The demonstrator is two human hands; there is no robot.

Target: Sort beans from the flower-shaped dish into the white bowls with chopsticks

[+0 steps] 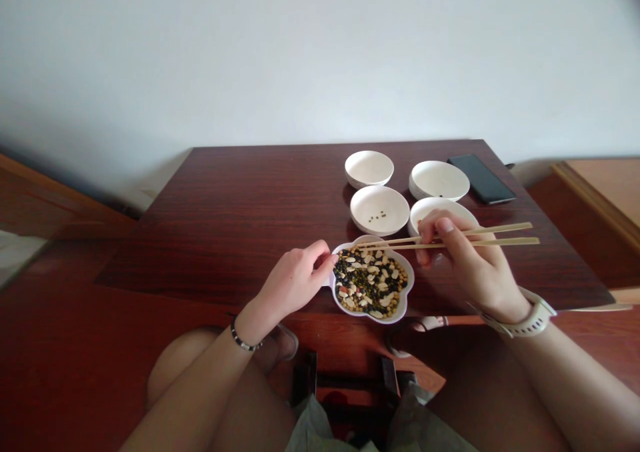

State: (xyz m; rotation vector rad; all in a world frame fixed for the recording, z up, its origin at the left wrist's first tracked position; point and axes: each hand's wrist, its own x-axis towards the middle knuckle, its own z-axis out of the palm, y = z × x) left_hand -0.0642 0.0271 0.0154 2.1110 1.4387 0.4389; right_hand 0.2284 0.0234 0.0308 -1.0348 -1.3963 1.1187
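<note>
Gripped in right hand: two chopsticks, tips over one bean dish; left hand pinched its 9 o'clock rim. Four white bowls at 12, one phone at 1.

A home, by the look of it: a dark wooden bench against a plain white wall, white bowls and a phone at upper right.

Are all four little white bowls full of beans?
No. The four white bowls look nearly bare, with only a few dark beans in two of them, while the flower-shaped dish holds the big mixed pile.
</note>
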